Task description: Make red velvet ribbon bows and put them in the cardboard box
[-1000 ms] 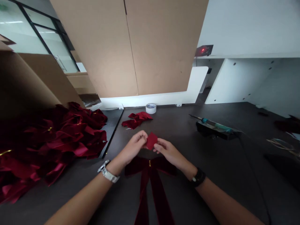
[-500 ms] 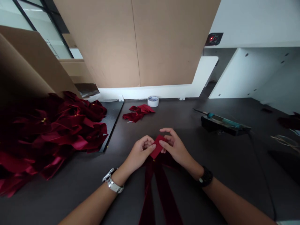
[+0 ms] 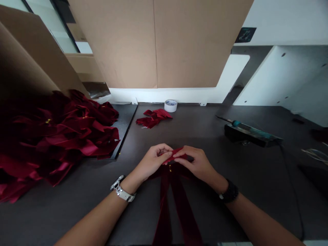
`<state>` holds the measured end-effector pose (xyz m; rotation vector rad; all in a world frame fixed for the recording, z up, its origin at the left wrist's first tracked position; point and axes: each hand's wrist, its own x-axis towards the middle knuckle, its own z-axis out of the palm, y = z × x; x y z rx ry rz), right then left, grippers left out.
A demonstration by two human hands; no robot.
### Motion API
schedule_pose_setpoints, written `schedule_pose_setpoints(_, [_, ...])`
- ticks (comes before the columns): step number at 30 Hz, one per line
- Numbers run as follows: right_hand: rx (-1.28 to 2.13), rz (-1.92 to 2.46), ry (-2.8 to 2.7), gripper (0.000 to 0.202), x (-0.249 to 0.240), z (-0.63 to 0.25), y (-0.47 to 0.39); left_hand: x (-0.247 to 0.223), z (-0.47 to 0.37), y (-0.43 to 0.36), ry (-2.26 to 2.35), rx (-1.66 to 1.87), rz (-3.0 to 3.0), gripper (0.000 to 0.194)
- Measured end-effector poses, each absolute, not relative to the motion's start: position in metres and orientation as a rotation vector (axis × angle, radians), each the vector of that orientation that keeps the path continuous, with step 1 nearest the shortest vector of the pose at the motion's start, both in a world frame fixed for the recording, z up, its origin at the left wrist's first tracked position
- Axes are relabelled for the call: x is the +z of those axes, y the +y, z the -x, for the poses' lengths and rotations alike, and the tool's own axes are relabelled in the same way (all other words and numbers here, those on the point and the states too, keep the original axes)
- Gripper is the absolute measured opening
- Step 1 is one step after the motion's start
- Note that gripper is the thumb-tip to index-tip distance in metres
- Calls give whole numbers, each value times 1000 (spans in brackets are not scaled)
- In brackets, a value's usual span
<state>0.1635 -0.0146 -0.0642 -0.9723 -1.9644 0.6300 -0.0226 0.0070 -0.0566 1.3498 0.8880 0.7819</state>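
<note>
Between both hands is a short piece of dark red velvet ribbon (image 3: 173, 155), folded narrow. My left hand (image 3: 159, 156) pinches its left end with thumb and fingers. The other end is gripped by my right hand (image 3: 192, 157), thumb below and fingers over the top. Just beneath them lies a dark red velvet bow (image 3: 181, 201) with two long tails running toward the near edge. A small gold-coloured tie (image 3: 170, 167) shows at its middle. The hands partly hide the bow's upper part.
At left, a heap of red velvet bows (image 3: 84, 133) lies partly on a black board (image 3: 125, 118). Ribbon scraps (image 3: 153, 118) and a white tape roll (image 3: 170, 106) sit at the back. A soldering iron (image 3: 246, 128) rests on a black holder at right, its cord (image 3: 292, 184) trailing forward.
The ribbon piece, flat and facing me before, is now folded narrower. My right fingers have come down over its top, and the gold tie shows more. The whole view has shifted slightly.
</note>
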Motion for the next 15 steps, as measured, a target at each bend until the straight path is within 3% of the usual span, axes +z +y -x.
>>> schedule_pose_setpoints(6, [622, 1057, -1838, 16, -65, -162, -14, -61, 23, 7, 788, 803, -1401, 30])
schedule_pose_setpoints(11, [783, 1092, -1675, 17, -68, -160, -14, -64, 21, 7, 836, 838, -1436, 20])
schedule_pose_setpoints(15, [993, 1003, -1495, 38, -69, -158, -12, -62, 20, 7, 835, 864, -1436, 18])
